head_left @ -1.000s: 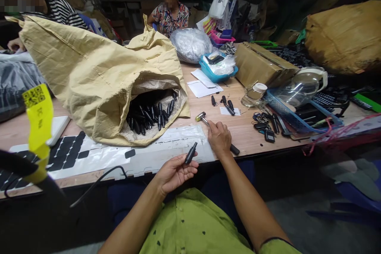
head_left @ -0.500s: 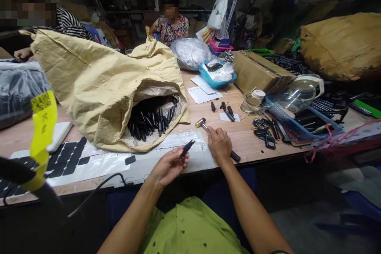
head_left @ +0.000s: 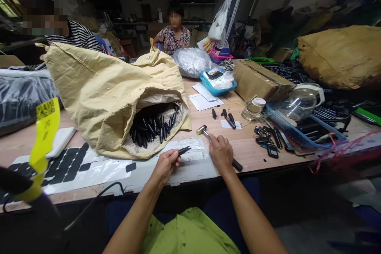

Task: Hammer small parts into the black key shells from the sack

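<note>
Between the thumb and fingers of my left hand is a small black pointed part, its prongs facing right. Clear plastic sheeting lies on the table just beneath it. My right hand is closed round the shaft of a small hammer. Its metal and yellowish head points up and left, and the black handle end shows below the palm. Ahead of my left hand, an open cream cloth sack lies on its side with many similar black parts in its mouth.
Several loose black parts lie by a white paper slip. Keys, a glass jar, a blue basket and a cardboard box stand to the right. Black stickers lie at left. Two people sit opposite.
The black part in my left hand has tipped from pointing up and right to lying nearly level, slightly further left. My right hand keeps its hold on the hammer. The view has shifted slightly.
</note>
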Motion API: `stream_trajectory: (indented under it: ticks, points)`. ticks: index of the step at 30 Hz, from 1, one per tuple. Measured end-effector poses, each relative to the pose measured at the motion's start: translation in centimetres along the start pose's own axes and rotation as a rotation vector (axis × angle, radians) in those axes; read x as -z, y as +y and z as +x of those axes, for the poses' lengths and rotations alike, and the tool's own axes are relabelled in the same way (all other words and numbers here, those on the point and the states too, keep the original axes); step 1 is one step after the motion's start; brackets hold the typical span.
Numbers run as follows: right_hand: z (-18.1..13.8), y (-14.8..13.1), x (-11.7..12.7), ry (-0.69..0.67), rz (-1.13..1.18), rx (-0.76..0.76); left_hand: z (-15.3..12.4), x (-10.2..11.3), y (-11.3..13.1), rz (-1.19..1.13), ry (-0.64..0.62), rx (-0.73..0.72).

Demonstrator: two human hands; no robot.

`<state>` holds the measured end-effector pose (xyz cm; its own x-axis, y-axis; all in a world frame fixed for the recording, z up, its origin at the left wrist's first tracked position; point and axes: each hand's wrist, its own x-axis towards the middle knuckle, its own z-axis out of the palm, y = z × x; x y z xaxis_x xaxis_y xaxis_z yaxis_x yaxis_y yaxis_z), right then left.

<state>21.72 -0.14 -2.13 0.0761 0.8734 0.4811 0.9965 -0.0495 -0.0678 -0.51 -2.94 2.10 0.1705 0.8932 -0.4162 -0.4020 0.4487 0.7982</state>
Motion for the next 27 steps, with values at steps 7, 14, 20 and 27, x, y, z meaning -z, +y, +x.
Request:
stream_trajectory:
  ticks: [7,14,20,27]
  points:
    - [-0.1,0.0,-0.4,0.022,-0.016,0.017,0.9,-0.1,1.3,0.086,0.000,-0.033]
    - [-0.2,0.1,-0.8,0.049,-0.012,0.023,-2.1,-1.3,-0.6,0.117,-0.161,0.066]
    - [-0.3,0.2,-1.0,0.073,-0.004,0.033,-4.8,-0.5,-6.3,0.327,-0.443,0.324]
    - [-0.3,0.4,-1.3,0.079,0.000,0.037,-0.9,2.1,-14.6,0.748,-0.088,0.394]
